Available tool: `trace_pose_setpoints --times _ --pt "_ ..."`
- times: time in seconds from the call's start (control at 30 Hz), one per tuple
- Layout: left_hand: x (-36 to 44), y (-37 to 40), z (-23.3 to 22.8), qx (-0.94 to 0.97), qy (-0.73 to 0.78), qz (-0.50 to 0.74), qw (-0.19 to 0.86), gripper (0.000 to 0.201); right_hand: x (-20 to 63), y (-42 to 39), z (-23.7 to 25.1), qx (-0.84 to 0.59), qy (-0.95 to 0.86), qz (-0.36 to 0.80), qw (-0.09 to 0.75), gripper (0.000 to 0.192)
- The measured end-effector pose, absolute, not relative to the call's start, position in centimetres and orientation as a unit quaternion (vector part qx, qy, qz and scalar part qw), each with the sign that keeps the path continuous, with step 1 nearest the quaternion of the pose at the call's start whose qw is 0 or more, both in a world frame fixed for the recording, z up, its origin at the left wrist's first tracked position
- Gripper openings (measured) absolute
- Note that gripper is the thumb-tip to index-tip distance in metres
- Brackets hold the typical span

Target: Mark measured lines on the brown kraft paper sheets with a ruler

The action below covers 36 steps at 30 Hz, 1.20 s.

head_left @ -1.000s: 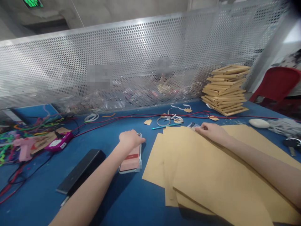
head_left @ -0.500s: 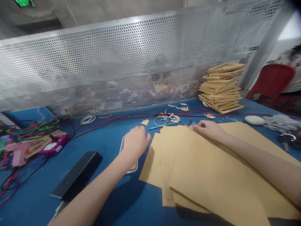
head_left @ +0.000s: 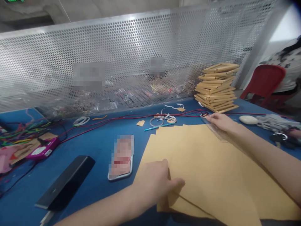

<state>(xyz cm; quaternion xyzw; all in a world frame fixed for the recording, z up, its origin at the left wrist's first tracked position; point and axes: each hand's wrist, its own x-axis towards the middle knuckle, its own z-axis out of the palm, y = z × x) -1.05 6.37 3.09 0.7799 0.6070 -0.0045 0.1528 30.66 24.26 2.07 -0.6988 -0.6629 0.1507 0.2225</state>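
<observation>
My left hand [head_left: 155, 180] is over the left part of a fanned pile of tan kraft paper sheets [head_left: 199, 163], thumb apart from the fingers and nothing held. Whether it touches the paper I cannot tell. At the pile's far edge, my right hand [head_left: 219, 122] pinches a thin clear plastic piece [head_left: 217, 133], which slants down over the paper under the wrist. Its exact kind is unclear; a small dark part shows by the fingertips. Left of the pile lies a phone [head_left: 121, 157]. A blue pen [head_left: 160, 126] rests just beyond the paper.
A black box-shaped device [head_left: 67, 182] lies at left, near a purple device [head_left: 43, 149] and tangled cables. Wooden frames [head_left: 216, 88] are stacked at back right, before a perforated metal screen [head_left: 131, 62]. A white mouse [head_left: 248, 119] and keys [head_left: 278, 138] are at right. A person sits beyond.
My left hand has moved from over the phone, right and nearer, to the paper. My right hand has shifted right, drawing the clear plastic piece along. The view has turned slightly.
</observation>
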Motion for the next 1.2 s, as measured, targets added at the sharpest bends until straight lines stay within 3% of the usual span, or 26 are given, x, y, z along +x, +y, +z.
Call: trace_pose_setpoints --times 0.17,0.33,0.47,0.57,0.7,0.8,0.9,1.0,1.2 --pt "-1.4 6.8 3.6 0.795 0.583 -0.013 0.168 0.02 32.6 24.1 2.5 -0.693 -0.682 0.174 0.155 0.028" --pt "-2.3 9.0 4.3 0.782 0.617 -0.007 0.09 0.015 32.6 24.0 3.0 -0.684 -0.708 0.1 0.145 0.026" --pt "-2.4 9.9 3.9 0.798 0.602 0.008 0.022 0.026 30.4 23.0 4.3 -0.63 -0.754 0.036 0.183 0.039" --pt "-1.9 9.2 3.1 0.86 0.51 0.018 0.018 0.038 28.1 21.0 5.2 -0.565 -0.805 0.07 0.166 0.044" --pt "-1.5 7.7 1.7 0.905 0.423 0.018 0.035 0.043 25.6 17.2 5.0 -0.462 -0.869 0.167 0.067 0.061" --pt "-1.8 7.4 0.9 0.914 0.4 0.012 0.067 0.047 24.5 14.3 4.5 -0.351 -0.894 0.272 -0.056 0.091" --pt "-2.2 7.7 1.0 0.917 0.382 -0.002 0.116 0.055 23.8 12.5 4.6 -0.327 -0.886 0.301 -0.13 0.114" --pt "-2.6 8.1 1.7 0.915 0.368 -0.018 0.168 0.067 23.2 12.0 5.0 -0.33 -0.878 0.306 -0.164 0.12" --pt "-3.2 8.5 2.5 0.91 0.354 -0.026 0.214 0.053 23.2 12.3 4.9 -0.324 -0.882 0.309 -0.147 0.12"
